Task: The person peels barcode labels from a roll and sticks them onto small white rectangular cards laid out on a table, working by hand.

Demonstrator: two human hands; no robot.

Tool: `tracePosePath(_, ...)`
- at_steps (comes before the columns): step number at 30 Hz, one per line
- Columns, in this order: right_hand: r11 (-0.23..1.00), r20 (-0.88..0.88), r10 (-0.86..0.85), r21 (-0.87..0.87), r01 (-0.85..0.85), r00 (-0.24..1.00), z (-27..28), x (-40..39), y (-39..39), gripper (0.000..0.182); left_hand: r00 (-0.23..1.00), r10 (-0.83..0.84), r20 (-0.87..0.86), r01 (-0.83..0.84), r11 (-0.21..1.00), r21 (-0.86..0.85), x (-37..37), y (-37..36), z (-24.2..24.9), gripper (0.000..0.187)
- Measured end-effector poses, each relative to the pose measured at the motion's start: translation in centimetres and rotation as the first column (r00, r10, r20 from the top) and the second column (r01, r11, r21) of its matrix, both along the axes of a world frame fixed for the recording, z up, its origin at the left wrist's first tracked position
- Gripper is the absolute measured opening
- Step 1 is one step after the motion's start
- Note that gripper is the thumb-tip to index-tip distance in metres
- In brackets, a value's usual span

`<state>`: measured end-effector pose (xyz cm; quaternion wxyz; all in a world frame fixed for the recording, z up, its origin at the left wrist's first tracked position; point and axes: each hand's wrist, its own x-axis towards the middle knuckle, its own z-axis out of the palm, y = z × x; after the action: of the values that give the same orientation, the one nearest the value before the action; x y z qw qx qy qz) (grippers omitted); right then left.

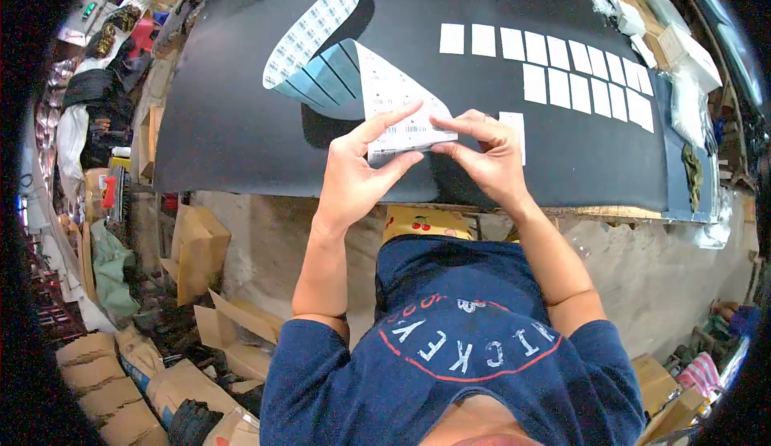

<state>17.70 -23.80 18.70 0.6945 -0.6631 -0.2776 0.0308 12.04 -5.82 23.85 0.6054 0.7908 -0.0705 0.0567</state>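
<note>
A long strip of white barcode labels (317,28) with a blue backing curls up over the black table. Its near end is bent into a pointed fold between my hands. My left hand (361,161) pinches this end, forefinger on top and thumb along the lower edge. With thumb and fingertips, my right hand (486,149) grips the strip's right corner. A single white card (514,137) lies on the table, partly hidden behind my right hand.
Several white cards (536,84) lie in two rows on the black table (233,85). Clear plastic packets and boxes (689,57) crowd its right end. Opened cardboard boxes (201,253) stand on the floor at the left. Bundled goods (88,93) line the left side.
</note>
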Motion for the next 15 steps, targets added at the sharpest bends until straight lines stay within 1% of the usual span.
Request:
tracePosePath(2,0.997,0.032,-0.081,0.007,0.081,0.996,-0.4,-0.1,0.1,0.030,0.996,0.037,0.076,-0.040,0.998,0.040,0.1,-0.2,0.0,0.045)
tracePosePath(3,0.996,0.033,-0.084,0.012,0.084,0.996,-0.4,-0.2,0.1,0.030,0.996,0.033,0.078,-0.037,0.998,0.045,0.1,-0.2,0.0,0.045)
tracePosePath(5,0.996,0.002,-0.080,0.043,0.080,0.997,-0.5,-0.2,-0.1,0.029,0.994,0.033,0.104,-0.050,0.985,0.163,0.3,-0.2,-0.2,0.039)
tracePosePath(9,0.993,0.064,-0.116,-0.008,0.116,0.991,-0.3,-0.3,-1.2,0.027,0.994,0.036,0.099,-0.051,0.986,0.160,0.8,-0.8,0.0,0.035)
tracePosePath(11,0.977,0.125,-0.202,-0.039,0.208,0.971,-1.0,-0.2,-1.7,0.023,1.000,-0.001,0.013,0.000,0.997,0.082,1.2,-1.2,0.0,0.034)
tracePosePath(12,0.976,0.125,-0.208,-0.038,0.214,0.970,-1.1,-0.1,-1.7,0.023,1.000,-0.007,0.014,0.006,0.996,0.084,1.4,-1.4,0.2,0.034)
tracePosePath(14,0.971,0.050,-0.200,0.146,0.191,0.979,-1.3,0.1,-1.9,0.019,0.999,-0.026,0.026,0.025,0.998,0.061,2.0,-2.0,0.8,0.033)
tracePosePath(15,0.967,0.070,-0.211,0.159,0.198,0.975,-1.5,0.2,-2.0,0.017,0.999,-0.033,0.028,0.031,0.997,0.064,2.3,-2.0,1.1,0.033)
